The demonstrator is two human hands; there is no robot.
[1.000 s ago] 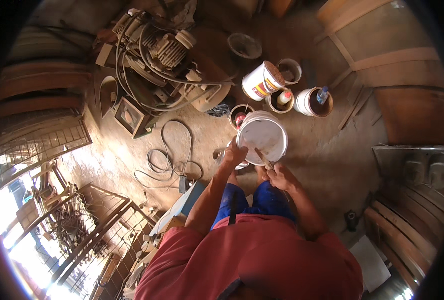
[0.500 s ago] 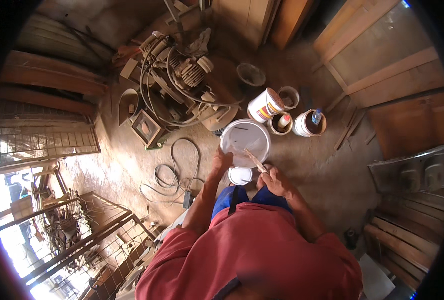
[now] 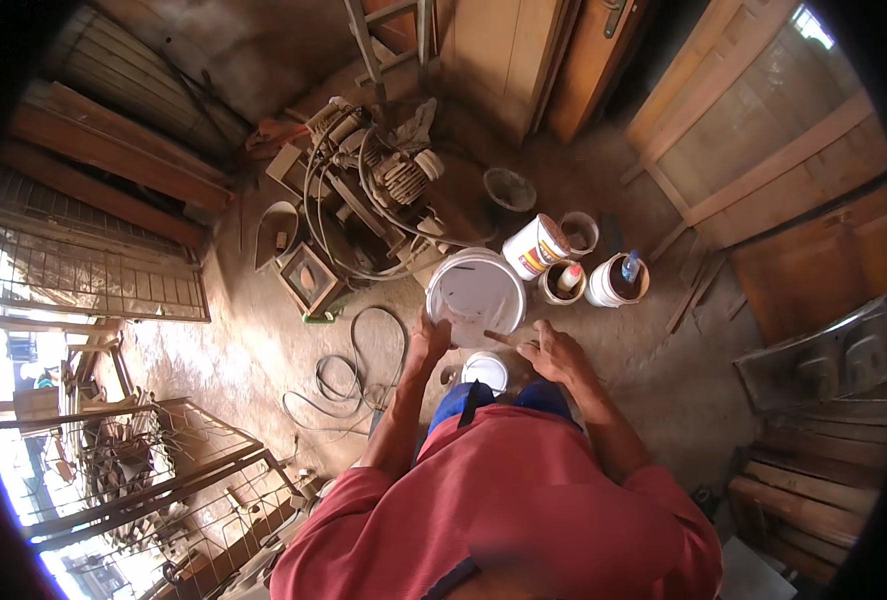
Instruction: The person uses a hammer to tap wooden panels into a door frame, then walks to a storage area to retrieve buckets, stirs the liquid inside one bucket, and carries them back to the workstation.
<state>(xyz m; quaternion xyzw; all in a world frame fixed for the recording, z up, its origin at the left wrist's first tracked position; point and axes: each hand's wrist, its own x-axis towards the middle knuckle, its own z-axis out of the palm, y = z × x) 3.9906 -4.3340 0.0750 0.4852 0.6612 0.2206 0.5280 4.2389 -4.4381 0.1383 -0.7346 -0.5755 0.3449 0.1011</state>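
My left hand is closed on the near left rim of a round white bucket. The bucket is tilted, so its pale, smeared inside shows. In my right hand is a short wooden stick, whose tip reaches the bucket's near right edge. What the bucket contains is hard to make out, apart from a small dark strip near its far edge. Just below it, between my legs, stands a smaller white tub.
Beyond the bucket are a white paint pail, a tub holding a red-capped bottle and a bucket with a blue-topped bottle. A dusty compressor stands far left. A black cable loops on the floor. Wooden doors lean behind.
The bucket has shifted slightly left in view with my left hand on it. My right hand has turned, and the stick now lies flatter, its tip near the rim instead of well inside.
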